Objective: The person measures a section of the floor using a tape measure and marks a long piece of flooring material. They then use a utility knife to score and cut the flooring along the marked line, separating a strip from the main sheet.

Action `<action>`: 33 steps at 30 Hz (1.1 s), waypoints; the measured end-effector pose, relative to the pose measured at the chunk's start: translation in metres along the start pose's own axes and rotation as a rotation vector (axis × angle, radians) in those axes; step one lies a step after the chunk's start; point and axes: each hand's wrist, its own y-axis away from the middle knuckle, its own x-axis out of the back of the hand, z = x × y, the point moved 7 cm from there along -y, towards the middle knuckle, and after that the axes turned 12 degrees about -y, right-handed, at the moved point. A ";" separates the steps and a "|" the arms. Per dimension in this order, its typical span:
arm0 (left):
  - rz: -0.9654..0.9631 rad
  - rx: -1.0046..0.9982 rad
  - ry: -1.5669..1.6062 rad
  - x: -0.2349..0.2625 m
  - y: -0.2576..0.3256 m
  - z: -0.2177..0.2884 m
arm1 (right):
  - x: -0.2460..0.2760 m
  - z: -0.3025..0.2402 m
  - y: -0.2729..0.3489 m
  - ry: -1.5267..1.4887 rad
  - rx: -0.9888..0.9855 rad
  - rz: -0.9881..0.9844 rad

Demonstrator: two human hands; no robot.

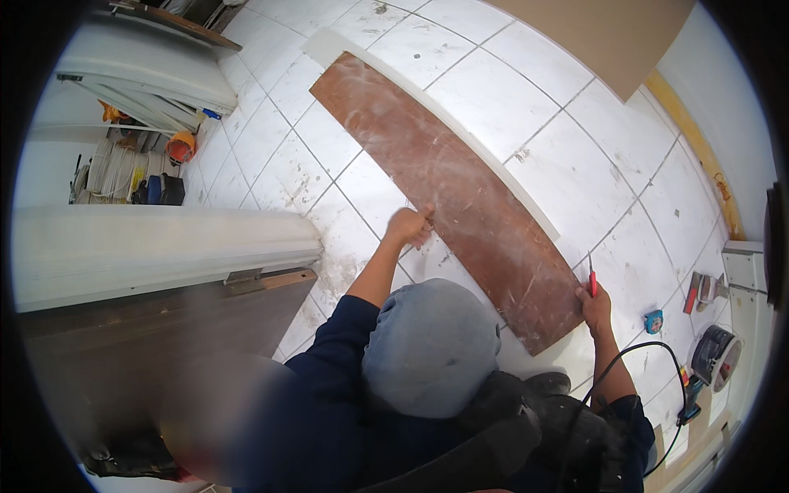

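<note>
A long reddish-brown board (460, 197), scuffed and dusty, lies slantwise in front of me. Under it is a pale panel (325, 48), showing along the far edge and at the far-left end. My left hand (411, 228) is closed at the board's near long edge, thumb toward the top face, the other fingers partly hidden. At the right end, my right hand (597, 306) rests against the board's edge. It is closed around a slim red-handled tool (592, 281) whose thin grey tip points away from me; its exact kind is unclear.
White floor tiles (559, 164) carry dirt marks. To the right are a blue tape measure (653, 321), scrapers (704, 292), a bucket (716, 358) and a corded power tool (690, 400). A dark door (164, 329) stands at left; an orange helmet (181, 147) lies beyond. A brown sheet (608, 37) is at far right.
</note>
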 end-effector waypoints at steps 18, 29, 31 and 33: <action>0.225 0.162 0.419 0.063 -0.095 -0.016 | 0.031 -0.008 0.038 0.160 0.005 0.220; 0.175 0.141 0.440 0.059 -0.088 -0.015 | 0.028 -0.002 0.041 0.207 0.216 0.246; 0.164 0.137 0.410 0.062 -0.092 -0.025 | 0.027 -0.002 0.038 0.224 0.249 0.225; 0.170 0.128 0.376 0.075 -0.100 -0.035 | 0.025 -0.002 0.036 0.181 0.313 0.250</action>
